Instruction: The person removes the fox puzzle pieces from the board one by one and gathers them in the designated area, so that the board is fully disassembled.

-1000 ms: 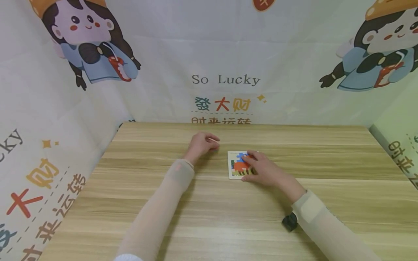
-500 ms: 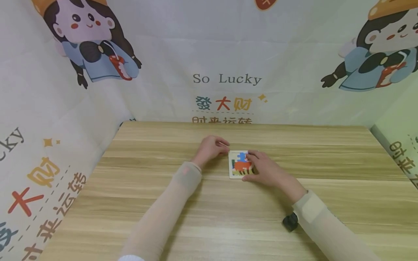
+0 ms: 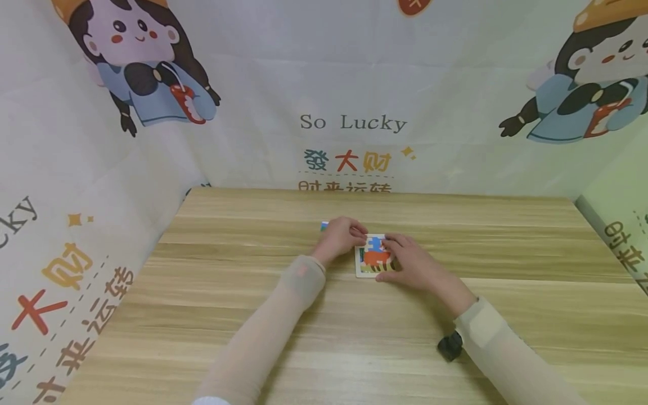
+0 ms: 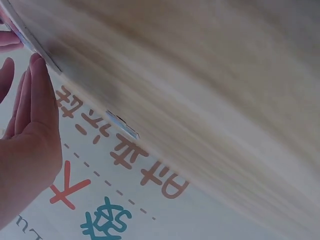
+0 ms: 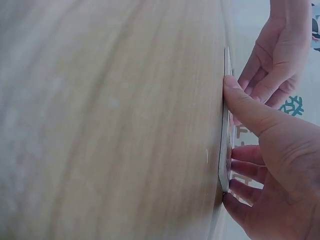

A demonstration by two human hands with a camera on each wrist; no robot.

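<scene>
A small square jigsaw puzzle tray [image 3: 358,271] with a pale rim lies on the table, its picture blue, red and yellow-striped. My right hand [image 3: 412,263] holds the tray at its right part. In the right wrist view the thumb lies along one edge of the tray [image 5: 224,130] and the fingertips reach over to its other side. Over the upper left corner is my left hand [image 3: 338,237], pinching what looks like a puzzle piece, mostly hidden by the fingers. Behind that hand lies a loose blue-green puzzle piece [image 3: 324,226], also a flat piece [image 4: 122,125] in the left wrist view.
The wooden table [image 3: 243,225] runs back to a printed cloth backdrop [image 3: 435,90] at the rear and both sides. A small black device [image 3: 449,345] sits at my right wrist, close to the tabletop.
My left hand has moved right and slightly nearer, reaching the tray's upper left corner. This uncovers the loose piece behind it. My right hand and the tray stay in place.
</scene>
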